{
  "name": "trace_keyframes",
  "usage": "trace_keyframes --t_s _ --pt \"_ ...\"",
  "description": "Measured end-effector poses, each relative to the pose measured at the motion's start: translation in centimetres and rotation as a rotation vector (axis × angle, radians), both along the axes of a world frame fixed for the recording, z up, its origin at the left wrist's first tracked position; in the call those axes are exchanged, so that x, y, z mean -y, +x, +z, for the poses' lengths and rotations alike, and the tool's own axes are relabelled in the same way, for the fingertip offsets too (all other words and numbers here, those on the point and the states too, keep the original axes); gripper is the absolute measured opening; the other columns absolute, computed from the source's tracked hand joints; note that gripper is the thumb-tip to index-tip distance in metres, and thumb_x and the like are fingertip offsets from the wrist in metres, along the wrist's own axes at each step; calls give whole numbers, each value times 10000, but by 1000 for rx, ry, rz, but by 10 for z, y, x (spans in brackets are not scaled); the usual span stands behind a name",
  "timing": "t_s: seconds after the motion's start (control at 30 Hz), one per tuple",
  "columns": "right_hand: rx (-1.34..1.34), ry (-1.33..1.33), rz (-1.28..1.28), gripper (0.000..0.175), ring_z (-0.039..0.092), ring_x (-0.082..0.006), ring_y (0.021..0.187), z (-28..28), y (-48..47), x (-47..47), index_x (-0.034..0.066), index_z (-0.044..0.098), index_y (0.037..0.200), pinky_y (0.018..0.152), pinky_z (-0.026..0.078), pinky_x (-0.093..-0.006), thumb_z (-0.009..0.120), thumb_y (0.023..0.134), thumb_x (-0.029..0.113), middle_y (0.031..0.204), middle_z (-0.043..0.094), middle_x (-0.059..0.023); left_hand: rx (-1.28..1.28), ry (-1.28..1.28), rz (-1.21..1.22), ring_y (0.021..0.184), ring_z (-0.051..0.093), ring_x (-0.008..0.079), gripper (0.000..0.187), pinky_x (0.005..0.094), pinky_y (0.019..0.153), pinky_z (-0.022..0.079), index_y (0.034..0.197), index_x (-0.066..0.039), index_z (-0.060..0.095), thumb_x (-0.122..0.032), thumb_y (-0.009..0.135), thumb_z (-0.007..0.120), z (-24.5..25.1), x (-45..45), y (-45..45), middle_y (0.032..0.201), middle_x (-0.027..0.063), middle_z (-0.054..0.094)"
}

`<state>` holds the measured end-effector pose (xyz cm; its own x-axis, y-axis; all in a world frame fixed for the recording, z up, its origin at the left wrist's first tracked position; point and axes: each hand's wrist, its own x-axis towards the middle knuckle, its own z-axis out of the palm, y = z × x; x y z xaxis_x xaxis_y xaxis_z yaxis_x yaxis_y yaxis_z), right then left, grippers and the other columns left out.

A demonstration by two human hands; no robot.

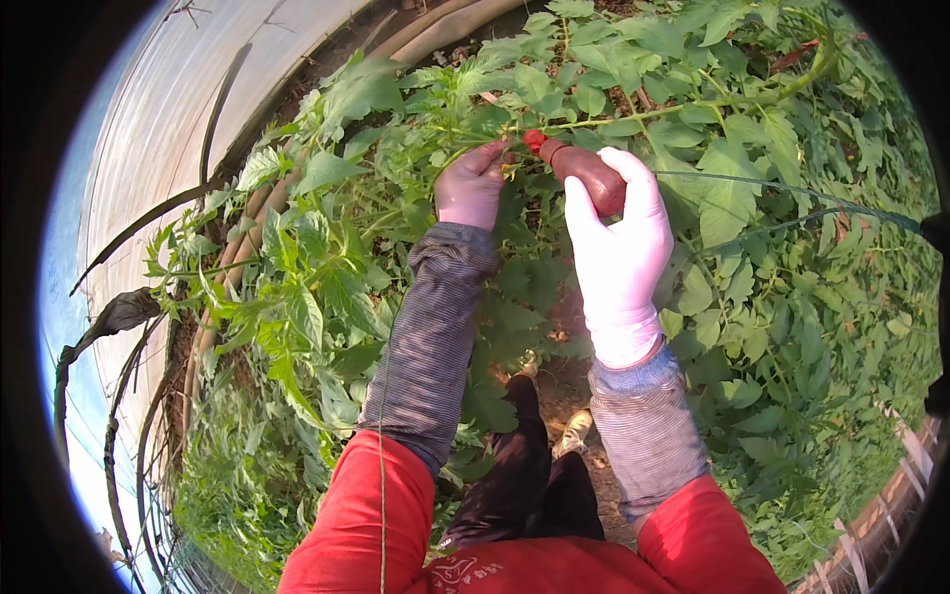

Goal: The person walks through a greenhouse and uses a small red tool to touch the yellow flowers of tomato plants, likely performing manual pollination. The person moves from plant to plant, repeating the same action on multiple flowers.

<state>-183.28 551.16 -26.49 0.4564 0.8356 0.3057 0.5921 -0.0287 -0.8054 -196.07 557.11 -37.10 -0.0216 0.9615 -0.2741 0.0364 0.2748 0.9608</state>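
Observation:
My right hand, in a thin pale glove, holds a small reddish-brown squeeze bottle between thumb and fingers. The bottle lies tilted, its red nozzle pointing left towards my other hand. Thumb and forefinger of my left hand are pinched together on a thin sprig of a tomato plant, just left of the nozzle. Small yellow flowers show beside those fingertips. What exactly sits between them is too small to tell.
A long bare stem crosses behind the bottle. A dark green cord runs to the right, and a thin string hangs over my left sleeve. Plastic sheeting rises at the left. Dense foliage borders the soil path.

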Motion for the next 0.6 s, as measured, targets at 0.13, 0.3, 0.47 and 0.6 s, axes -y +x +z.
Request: trace_keyframes --t_s 0.13,0.3,0.47,0.6 --pt "39 -38 16 364 616 -218 814 -5 -3 -3 49 570 1034 743 493 -298 726 709 97 919 627 -115 26 -34 5 770 531 45 218 177 700 417 1037 -10 634 -2 843 535 3 -2 -3 890 14 646" --pt "-159 -22 -37 355 601 -184 844 7 4 26 32 560 1036 771 481 -286 711 716 47 949 616 -91 -37 -48 23 771 526 50 218 175 709 409 1030 -10 638 9 841 530 2 1 -5 902 8 649" --pt "-324 -23 -12 385 573 -164 929 24 14 89 9 523 1081 842 457 -285 681 731 -16 1015 593 -86 78 -1 16 810 554 81 263 208 729 441 1095 9 599 15 839 541 -14 -7 -13 959 52 643" --pt "-416 52 23 443 562 -190 981 39 33 149 -7 499 1116 870 451 -305 681 714 -46 1062 578 -105 -110 121 -14 889 563 127 409 249 803 448 1240 1 476 0 839 555 -11 -3 -15 1035 94 621"
